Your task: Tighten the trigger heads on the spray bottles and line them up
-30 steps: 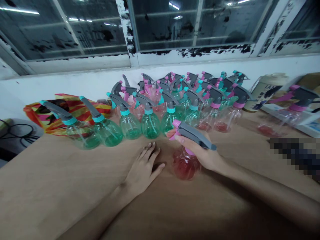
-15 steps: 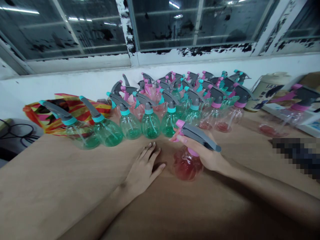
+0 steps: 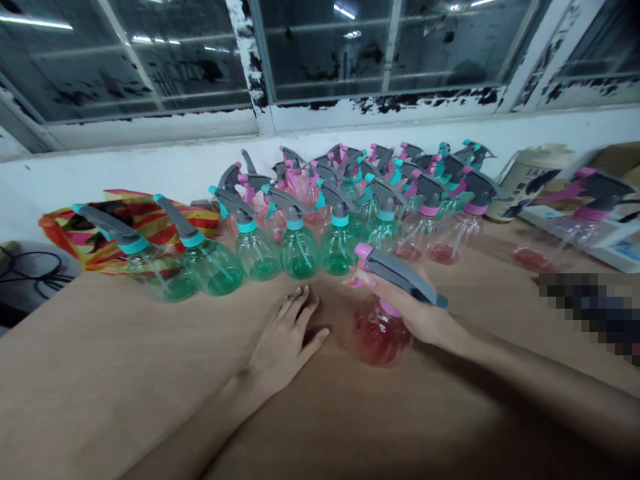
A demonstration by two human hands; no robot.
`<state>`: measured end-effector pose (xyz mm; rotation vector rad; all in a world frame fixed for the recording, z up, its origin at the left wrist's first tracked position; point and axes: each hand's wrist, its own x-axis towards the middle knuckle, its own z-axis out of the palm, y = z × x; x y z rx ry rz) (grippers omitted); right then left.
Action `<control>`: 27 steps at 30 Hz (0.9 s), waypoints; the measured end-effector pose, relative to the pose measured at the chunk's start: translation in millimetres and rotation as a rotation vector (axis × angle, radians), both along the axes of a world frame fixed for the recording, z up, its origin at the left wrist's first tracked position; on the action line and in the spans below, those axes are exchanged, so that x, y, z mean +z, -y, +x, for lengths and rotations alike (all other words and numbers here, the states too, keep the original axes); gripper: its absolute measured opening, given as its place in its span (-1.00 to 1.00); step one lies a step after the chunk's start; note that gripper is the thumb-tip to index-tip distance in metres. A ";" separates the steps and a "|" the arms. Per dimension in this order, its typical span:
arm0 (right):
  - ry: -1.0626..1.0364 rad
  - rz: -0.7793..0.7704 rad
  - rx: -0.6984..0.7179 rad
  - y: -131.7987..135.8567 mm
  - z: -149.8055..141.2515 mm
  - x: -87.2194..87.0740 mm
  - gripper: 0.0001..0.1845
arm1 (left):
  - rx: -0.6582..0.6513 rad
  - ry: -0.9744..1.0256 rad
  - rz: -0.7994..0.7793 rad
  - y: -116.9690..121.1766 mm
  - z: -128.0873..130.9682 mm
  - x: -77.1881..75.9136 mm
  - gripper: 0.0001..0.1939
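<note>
A spray bottle (image 3: 381,337) with red liquid, a pink collar and nozzle and a grey top is in my right hand (image 3: 419,312). My fingers wrap around its neck and pink trigger, and the bottle looks roughly upright, slightly blurred. To its left my left hand (image 3: 286,333) lies flat on the wooden table (image 3: 115,373), fingers spread, holding nothing. Just beyond my hands stands a row of green spray bottles with turquoise collars, among them a middle one (image 3: 300,250) and one farther right (image 3: 339,247). My right palm is hidden from view.
Many more spray bottles (image 3: 345,157), pink and green, crowd against the wall behind. At the left lies a red and yellow bag (image 3: 60,230) near black cables (image 3: 37,267). Toward the right stand a pale tumbler (image 3: 530,177) and a lone pink spray bottle (image 3: 575,233).
The spray bottle in my right hand has shifted slightly right and toward me. My left hand rests in nearly the same place. The whole view has moved a little.
</note>
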<state>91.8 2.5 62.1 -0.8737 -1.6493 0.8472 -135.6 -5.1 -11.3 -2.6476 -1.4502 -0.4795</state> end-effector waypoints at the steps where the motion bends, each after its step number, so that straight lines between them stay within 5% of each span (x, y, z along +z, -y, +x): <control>1: -0.002 -0.002 0.001 -0.4 0.5 -0.1 -0.82 | -0.002 0.002 -0.003 0.2 0.1 0.0 -0.47; 27: 0.096 -0.034 0.000 -1.2 3.1 0.8 -0.82 | 0.018 -0.017 -0.020 0.0 0.5 1.1 -0.46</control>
